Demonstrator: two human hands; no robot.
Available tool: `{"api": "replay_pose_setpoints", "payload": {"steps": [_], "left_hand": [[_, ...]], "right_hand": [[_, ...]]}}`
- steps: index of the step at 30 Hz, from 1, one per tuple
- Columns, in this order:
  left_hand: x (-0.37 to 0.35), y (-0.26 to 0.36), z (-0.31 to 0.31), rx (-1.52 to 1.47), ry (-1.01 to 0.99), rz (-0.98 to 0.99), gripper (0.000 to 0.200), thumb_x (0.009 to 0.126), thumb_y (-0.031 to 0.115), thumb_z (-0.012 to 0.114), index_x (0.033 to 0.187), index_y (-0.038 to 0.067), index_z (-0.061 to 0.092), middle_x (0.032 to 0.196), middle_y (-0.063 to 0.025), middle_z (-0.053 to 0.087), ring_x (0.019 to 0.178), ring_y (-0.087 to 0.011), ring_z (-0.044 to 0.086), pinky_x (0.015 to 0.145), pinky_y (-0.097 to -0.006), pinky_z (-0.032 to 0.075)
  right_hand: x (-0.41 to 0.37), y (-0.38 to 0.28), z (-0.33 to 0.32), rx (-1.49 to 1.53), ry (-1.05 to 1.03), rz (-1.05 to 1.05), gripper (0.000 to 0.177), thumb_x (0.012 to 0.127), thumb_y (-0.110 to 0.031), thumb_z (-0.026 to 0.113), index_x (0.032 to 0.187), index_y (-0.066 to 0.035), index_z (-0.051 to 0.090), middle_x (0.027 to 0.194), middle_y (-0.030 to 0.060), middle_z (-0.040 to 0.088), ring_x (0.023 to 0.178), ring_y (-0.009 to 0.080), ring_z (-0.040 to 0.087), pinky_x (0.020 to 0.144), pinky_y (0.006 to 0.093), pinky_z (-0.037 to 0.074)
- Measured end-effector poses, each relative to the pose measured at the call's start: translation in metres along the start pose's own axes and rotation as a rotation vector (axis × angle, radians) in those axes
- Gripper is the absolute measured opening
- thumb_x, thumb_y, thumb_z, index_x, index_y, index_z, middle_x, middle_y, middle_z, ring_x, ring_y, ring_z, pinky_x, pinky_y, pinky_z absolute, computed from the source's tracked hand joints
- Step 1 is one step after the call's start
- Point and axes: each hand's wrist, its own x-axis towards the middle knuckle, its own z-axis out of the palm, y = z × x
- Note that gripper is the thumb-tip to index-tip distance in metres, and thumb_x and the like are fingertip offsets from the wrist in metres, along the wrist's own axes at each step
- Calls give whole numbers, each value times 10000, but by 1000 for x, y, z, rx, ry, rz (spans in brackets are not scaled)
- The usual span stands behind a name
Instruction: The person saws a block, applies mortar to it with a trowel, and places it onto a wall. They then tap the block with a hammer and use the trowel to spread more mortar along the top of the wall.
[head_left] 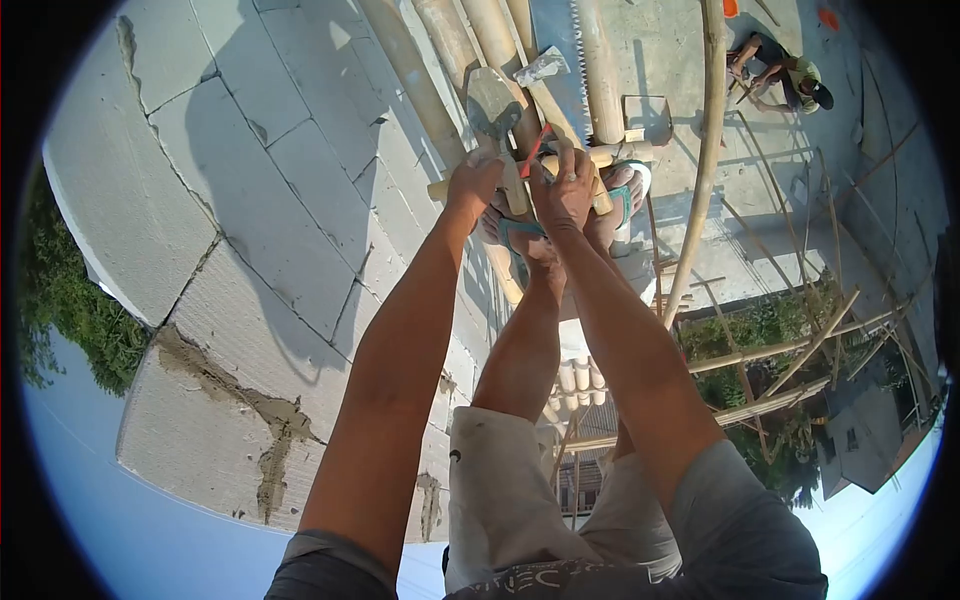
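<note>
On the clock face of our view, both hands are at 12 o'clock, low over a narrow support of long yellowish bamboo poles (403,70). Our left hand (476,180) has its fingers bent beside the grey steel trowel with a flat pointed blade (493,105); we cannot tell if it grips the handle. Our right hand (565,192) has curled fingers near the pale-headed tool with a straight wooden handle (552,108), and its grip also we cannot tell. The thin red strip (537,146) lies between the hands, at 12 o'clock. Slightly towards 1 o'clock there is the bluish steel saw blade with large teeth (557,35).

We stand in sandals with teal straps (627,206), next to the bamboo crosspiece (632,152). From 8 to 11 o'clock spreads the wall of large white blocks (300,190), with grey mortar in some joints and a wide shadow upon it. At 1 o'clock, lower down, is the grey concrete floor (668,55). At 2 o'clock rises the slightly curved bamboo pole (708,130), and beyond it another person (785,75) crouches. Green trees (90,320) stand at 9 o'clock; blue sky shows at 8 and 4 o'clock.
</note>
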Motion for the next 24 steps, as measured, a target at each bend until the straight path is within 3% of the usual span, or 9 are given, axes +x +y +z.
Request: {"api": "replay_pose_setpoints", "payload": {"steps": [7, 9, 11, 14, 16, 18, 20, 22, 24], "left_hand": [[17, -3, -3, 16, -10, -21, 322, 871, 261, 686, 1129, 69, 703, 1016, -41, 687, 930, -163, 628, 834, -314, 489], [11, 32, -11, 38, 61, -35, 320, 884, 267, 677, 1141, 77, 693, 1061, -36, 691, 933, -157, 644, 835, -306, 492], [16, 76, -10, 5, 87, 0, 327, 895, 272, 670, 1161, 84, 683, 1086, -31, 693, 937, -153, 653, 833, -301, 492], [30, 118, -32, -206, -12, 40, 382, 951, 347, 657, 1249, 111, 618, 1114, -6, 691, 947, -150, 665, 860, -336, 498], [52, 162, -42, -271, 5, 134, 391, 948, 406, 687, 1207, 121, 619, 1086, -21, 690, 955, -149, 669, 890, -354, 495], [100, 196, -47, -421, -89, 175, 624, 928, 469, 720, 1366, 62, 540, 1268, -130, 637, 1121, -215, 632, 985, -370, 477], [101, 253, -34, -474, -129, 247, 962, 900, 528, 745, 1531, -48, 304, 1489, -256, 454, 1345, -316, 488, 1118, -406, 418], [128, 292, -23, -471, -190, 275, 1146, 888, 543, 750, 1597, -44, 68, 1613, -291, 245, 1485, -382, 292, 1202, -445, 340], [152, 319, -7, -479, -192, 301, 1062, 903, 525, 742, 1636, 132, 82, 1619, -300, 211, 1519, -389, 223, 1214, -476, 325]], "right_hand": [[61, 9, -27, -186, -285, 120, 592, 791, -254, 734, 1322, -124, 506, 1231, 147, 549, 1209, 343, 540, 982, 496, 457], [71, 4, -24, -150, -379, 199, 560, 795, -237, 724, 1296, -107, 511, 1230, 152, 552, 1184, 351, 555, 966, 505, 469], [72, 11, -11, 142, -326, 279, 508, 802, -204, 699, 1257, -77, 513, 1223, 183, 546, 1173, 382, 555, 956, 524, 480], [58, -13, -22, 76, -331, 220, 577, 820, -232, 717, 1315, -21, 507, 1294, 195, 527, 1205, 394, 559, 1004, 498, 479], [60, -41, -16, 212, -451, 253, 601, 812, -206, 707, 1330, 6, 487, 1277, 234, 513, 1222, 413, 530, 1023, 508, 471], [54, -56, 6, 295, -341, 226, 585, 783, -183, 698, 1294, -12, 470, 1221, 226, 503, 1181, 430, 523, 1002, 521, 474], [46, -66, 21, 372, -240, 223, 572, 754, -160, 690, 1259, -30, 454, 1165, 218, 493, 1139, 446, 516, 981, 534, 476], [53, -69, 28, 394, -394, 262, 599, 801, -225, 723, 1305, -1, 488, 1256, 272, 483, 1212, 451, 509, 1053, 519, 441], [46, -58, 50, 336, -292, 175, 577, 810, -232, 726, 1297, -10, 508, 1232, 230, 516, 1215, 423, 518, 1049, 516, 431]]}}
